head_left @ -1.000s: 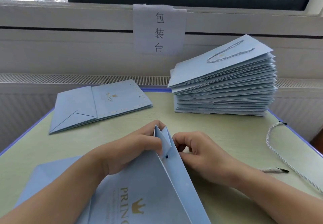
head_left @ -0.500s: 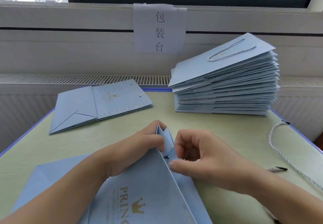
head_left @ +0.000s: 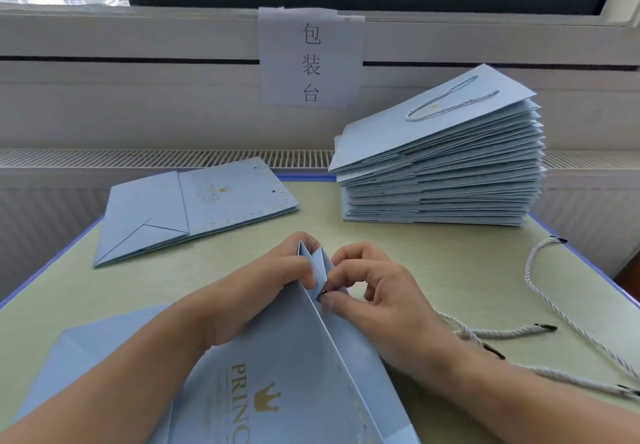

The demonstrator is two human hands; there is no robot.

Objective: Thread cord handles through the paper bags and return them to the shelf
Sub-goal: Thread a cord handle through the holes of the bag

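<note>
A light blue paper bag [head_left: 277, 367] with gold "PRINC" lettering lies in front of me, its mouth pointing away. My left hand [head_left: 263, 287] pinches the bag's upper edge by the folded gusset. My right hand [head_left: 370, 291] pinches a dark cord tip [head_left: 322, 291] at the hole in the bag's edge. White twisted cord handles [head_left: 540, 280] with dark tips lie loose on the table to the right.
A tall stack of finished blue bags [head_left: 440, 173] with a cord handle on top stands at the back right. A flat bag [head_left: 194, 208] lies at the back left. The pale green table [head_left: 398, 246] has a blue rim; a paper sign [head_left: 311, 59] hangs behind.
My right hand has risen from flat beside the bag and now pinches the cord tip at the hole. My left hand has kept its hold on the bag's edge.
</note>
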